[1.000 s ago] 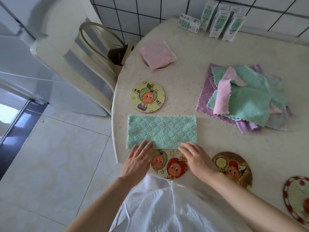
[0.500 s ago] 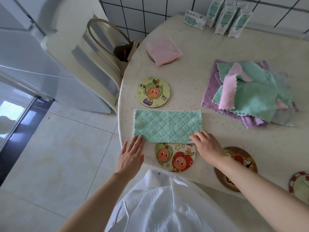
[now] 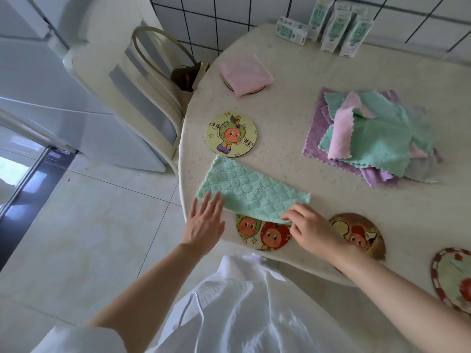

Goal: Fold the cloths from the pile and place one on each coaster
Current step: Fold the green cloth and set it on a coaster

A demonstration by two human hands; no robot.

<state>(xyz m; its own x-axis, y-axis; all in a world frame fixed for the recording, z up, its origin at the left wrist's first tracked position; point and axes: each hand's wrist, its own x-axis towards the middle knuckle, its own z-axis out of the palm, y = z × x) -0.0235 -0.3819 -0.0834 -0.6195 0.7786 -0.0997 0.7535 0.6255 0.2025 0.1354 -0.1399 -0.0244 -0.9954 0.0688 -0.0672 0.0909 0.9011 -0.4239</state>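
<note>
Mint-green and quilted, the half-folded cloth lies as a long strip near the table's left edge, its long axis running far-left to near-right, just beyond both hands. The left hand is flat, fingers spread, its fingertips touching the strip's near-left end. The right hand pinches the near-right corner, seemingly lifting it off the cartoon coaster beneath. Only the right hand has a grip, so it would probably lead the next fold, across the strip's length. The pile lies well apart, far right. Pale floor tiles and a chair stand left of the matte cream tabletop.
</note>
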